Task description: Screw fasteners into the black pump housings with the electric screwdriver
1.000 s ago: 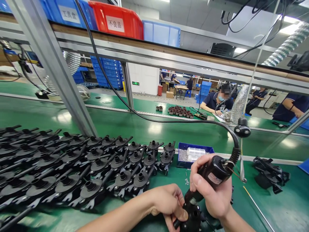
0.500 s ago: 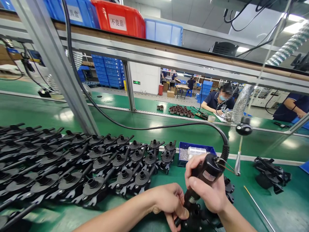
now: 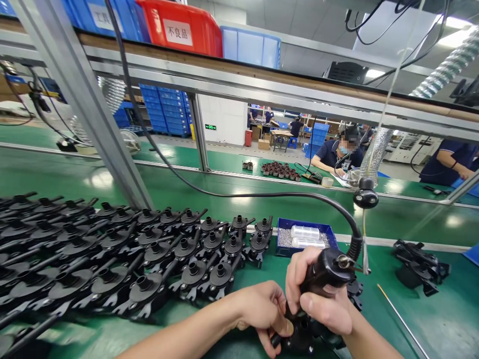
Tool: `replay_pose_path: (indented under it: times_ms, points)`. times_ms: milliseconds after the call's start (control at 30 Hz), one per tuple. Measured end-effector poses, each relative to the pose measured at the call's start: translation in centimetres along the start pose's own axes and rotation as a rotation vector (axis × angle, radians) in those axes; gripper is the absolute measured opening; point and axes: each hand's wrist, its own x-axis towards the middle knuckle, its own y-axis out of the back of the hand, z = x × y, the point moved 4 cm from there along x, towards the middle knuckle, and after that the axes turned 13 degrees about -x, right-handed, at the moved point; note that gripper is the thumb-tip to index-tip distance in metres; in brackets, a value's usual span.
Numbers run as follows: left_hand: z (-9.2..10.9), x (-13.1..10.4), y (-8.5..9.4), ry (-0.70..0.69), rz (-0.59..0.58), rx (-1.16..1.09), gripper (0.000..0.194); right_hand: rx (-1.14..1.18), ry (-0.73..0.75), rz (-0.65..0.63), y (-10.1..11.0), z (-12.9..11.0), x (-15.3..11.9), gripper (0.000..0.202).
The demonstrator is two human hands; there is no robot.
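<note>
Between the thumb and fingers of my left hand (image 3: pixel 258 306), I've got a round black plastic housing (image 3: pixel 301 340) pinched, its body just right of my thumb tip. My right hand (image 3: pixel 331 313) wraps a black cylindrical corded driver (image 3: pixel 322 274) above it, tip hidden. Beyond: a blue rectangular plastic tray (image 3: pixel 287 251); leftward, rows of similar black housings (image 3: pixel 220 274).

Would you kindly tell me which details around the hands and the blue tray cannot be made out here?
All in the head view:
- Lower end of the black handheld tool: hidden by the right hand and left hand.
- Right side of the black part: covered by the right hand.
- Metal bits in the blue tray: too small to tell their shape.
- Thin rod: near end cut off by the bottom edge.
</note>
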Motion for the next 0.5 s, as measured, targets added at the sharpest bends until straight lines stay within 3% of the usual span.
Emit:
replay_pose_path:
  times_ms: [233,333,433,500]
  points:
    - [0.5,-0.6,-1.2,-0.021,0.091,0.033,0.024,-0.044,0.025,-0.035,-0.3,0.2,-0.3,0.025]
    - [1.1,-1.2,-1.9,-0.025,0.098,0.096,0.025,-0.065,0.013,0.013,0.1,0.6,-0.1,0.027]
    - [2.3,-2.9,-2.5,-0.041,0.095,0.295,0.035,-0.119,-0.027,0.135,0.9,0.3,0.2,0.025]
    - [3.5,-4.5,-3.1,-0.132,0.097,0.544,0.041,-0.155,-0.03,0.231,1.6,-0.7,0.1,0.022]
